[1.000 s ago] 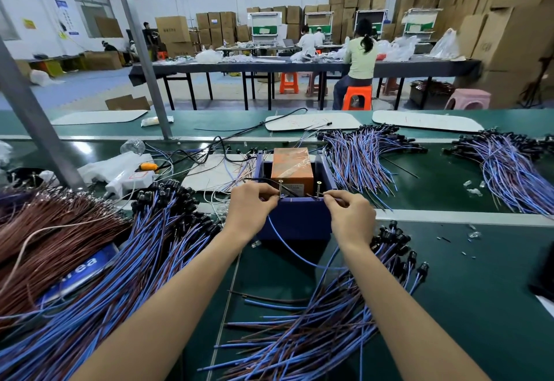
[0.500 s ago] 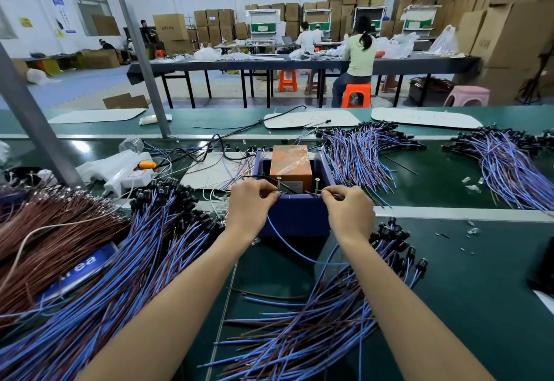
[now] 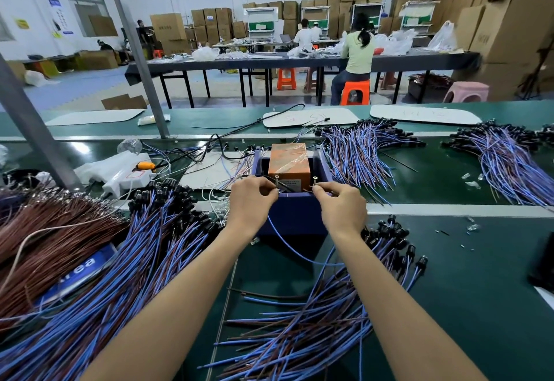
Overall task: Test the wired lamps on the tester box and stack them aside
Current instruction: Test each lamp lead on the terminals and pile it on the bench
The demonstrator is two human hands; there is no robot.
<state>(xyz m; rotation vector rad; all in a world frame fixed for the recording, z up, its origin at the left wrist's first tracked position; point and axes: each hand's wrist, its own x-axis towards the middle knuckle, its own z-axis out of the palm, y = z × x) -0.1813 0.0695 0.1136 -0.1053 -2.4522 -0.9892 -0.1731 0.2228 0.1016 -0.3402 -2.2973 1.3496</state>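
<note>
At the tester box (image 3: 293,218) near rim, we are pinching the blue lamp lead (image 3: 287,244), trailing toward us, in our left hand (image 3: 253,201) at the left contact post (image 3: 275,178), and a dark lead (image 3: 309,190) in our right hand (image 3: 341,207) beside the right post (image 3: 314,179).

Both bare forearms reach forward from the bottom edge and draw slightly together. The left hand (image 3: 251,201) and right hand (image 3: 341,208) sit level with each other, backs up, near but not touching. Both wrists are almost straight. The left thumb and forefinger curl together and pinch a blue wire (image 3: 287,242), which drops from under the palm. The right thumb and forefinger pinch a thin lead (image 3: 306,190), their tips pointing toward the left hand. The other fingers are loosely curled.
</note>
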